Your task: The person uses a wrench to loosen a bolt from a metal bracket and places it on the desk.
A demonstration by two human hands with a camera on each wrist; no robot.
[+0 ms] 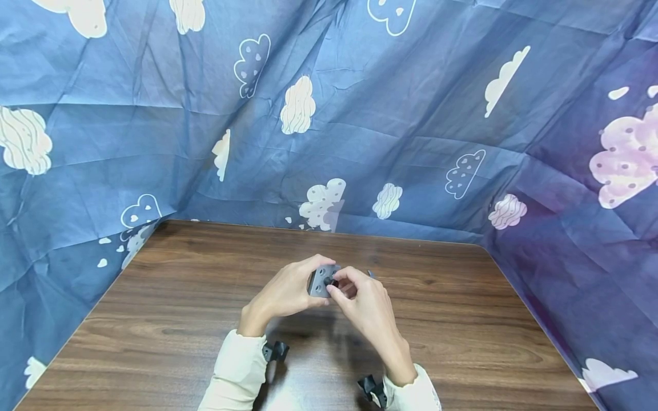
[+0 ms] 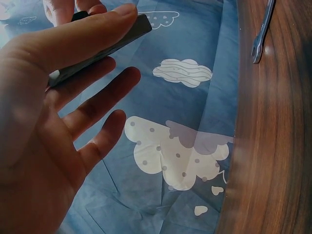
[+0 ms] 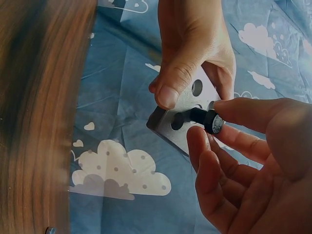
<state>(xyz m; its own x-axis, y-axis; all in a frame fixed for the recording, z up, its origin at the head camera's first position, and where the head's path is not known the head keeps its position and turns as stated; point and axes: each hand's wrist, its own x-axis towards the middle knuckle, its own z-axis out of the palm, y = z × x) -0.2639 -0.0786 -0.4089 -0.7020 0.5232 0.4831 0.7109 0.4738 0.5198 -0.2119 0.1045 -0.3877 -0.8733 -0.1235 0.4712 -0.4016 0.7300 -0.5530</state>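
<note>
My left hand (image 1: 288, 288) grips a grey metal plate (image 3: 168, 130) by its edges, thumb on one side and fingers on the other. Several round holes run through the plate, which is held tilted above the table. A black hex-head bolt (image 3: 213, 122) points at the plate's face near the holes. Thumb and fingertips of my right hand (image 1: 367, 302) pinch it around the head. Whether the bolt's tip sits inside a hole is not clear. In the left wrist view the plate (image 2: 97, 56) shows edge-on under the thumb, with the other fingers spread.
An open-end wrench (image 2: 260, 41) lies on the brown wooden table (image 1: 169, 319) beyond the hands, mostly covered by the right hand in the head view. A blue cloth (image 1: 360, 148) with cloud prints hangs along the table's back and sides.
</note>
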